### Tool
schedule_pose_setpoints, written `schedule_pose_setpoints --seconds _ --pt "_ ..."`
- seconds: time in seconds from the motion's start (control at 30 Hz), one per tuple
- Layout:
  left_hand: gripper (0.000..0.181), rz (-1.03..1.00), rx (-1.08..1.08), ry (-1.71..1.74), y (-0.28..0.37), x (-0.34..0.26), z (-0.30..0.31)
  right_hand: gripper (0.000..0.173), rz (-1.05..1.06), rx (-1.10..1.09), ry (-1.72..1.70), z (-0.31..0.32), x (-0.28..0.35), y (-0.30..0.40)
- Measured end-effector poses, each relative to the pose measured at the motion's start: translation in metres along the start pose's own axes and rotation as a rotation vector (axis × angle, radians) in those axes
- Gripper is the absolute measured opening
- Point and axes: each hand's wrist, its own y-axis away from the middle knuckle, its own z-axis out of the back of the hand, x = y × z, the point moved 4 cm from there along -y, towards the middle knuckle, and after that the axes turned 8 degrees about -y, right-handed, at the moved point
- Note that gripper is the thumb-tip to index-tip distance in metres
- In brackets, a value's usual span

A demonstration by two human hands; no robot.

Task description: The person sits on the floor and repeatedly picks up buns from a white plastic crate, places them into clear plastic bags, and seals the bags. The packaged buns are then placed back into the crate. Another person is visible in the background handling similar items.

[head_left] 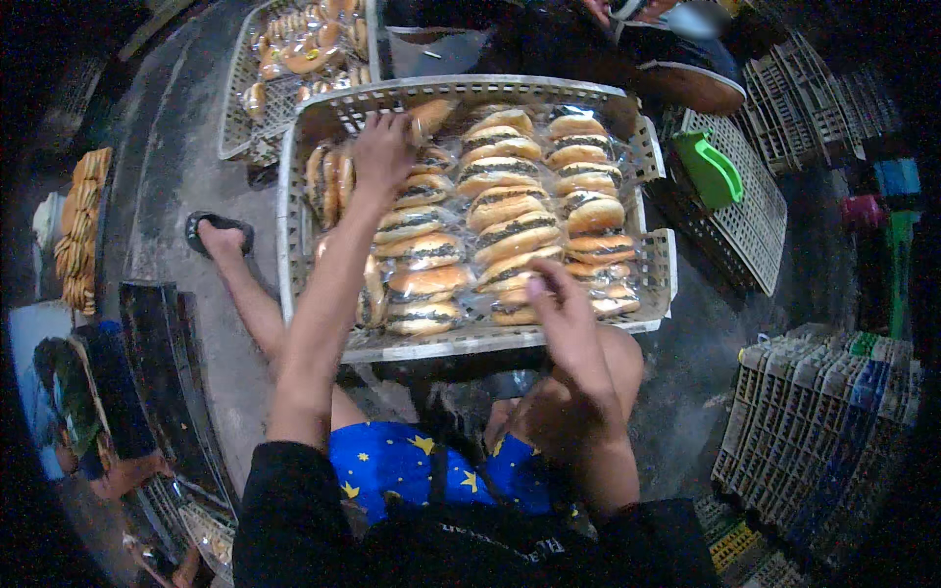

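Note:
A pale plastic crate [470,348] stands before me, holding rows of filled bread buns [507,173] in clear wrappers. My left hand [384,151] reaches over the crate's far left part, its fingers at a wrapped bun [430,117] that is tilted near the far wall; whether they grip it cannot be told. Over the near edge, right of the middle, my right hand [562,305] hovers above the closest buns with thumb and fingers apart, and nothing shows between them. Buns at the left side of the crate stand on edge, partly behind my left forearm.
Another crate of wrapped buns [312,51] stands at the far left. Stacked crates [801,426] rise at the right, and a green plastic object [707,170] lies on an upturned crate [757,213]. Piled bread [84,228] is at the left. Another person's foot is beyond the crate.

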Motion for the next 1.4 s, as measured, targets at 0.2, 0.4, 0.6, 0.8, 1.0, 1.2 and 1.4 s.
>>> schedule_pose_setpoints --seconds 0.2,0.4,0.6,0.8,1.0,1.2,1.4 --pt "0.038 -0.008 -0.277 0.823 0.144 -0.088 0.156 0.048 -0.04 0.091 -0.754 -0.015 0.041 0.039" --pt "0.068 0.515 0.28 1.723 0.233 -0.127 0.198 0.025 0.164 0.005 -0.223 -0.021 0.003 0.142" --pt "0.076 0.542 0.459 1.818 0.266 -0.143 0.21 0.009 0.126 -0.089 -0.207 0.006 0.041 0.167" --pt "0.074 0.391 0.62 2.03 0.253 -0.139 0.214 0.018 -0.137 0.544 -1.045 -0.017 0.039 0.171" --pt "0.056 0.51 0.342 1.965 0.245 -0.146 0.236 0.017 -0.186 0.344 -0.392 -0.042 0.024 0.153" --pt "0.025 0.307 0.118 1.669 0.246 -0.141 0.232 0.021 0.365 0.338 -0.206 -0.036 0.061 0.163" --pt "0.01 0.552 0.239 1.413 0.231 -0.156 0.236 0.016 0.24 0.318 -0.361 -0.032 0.057 0.166"
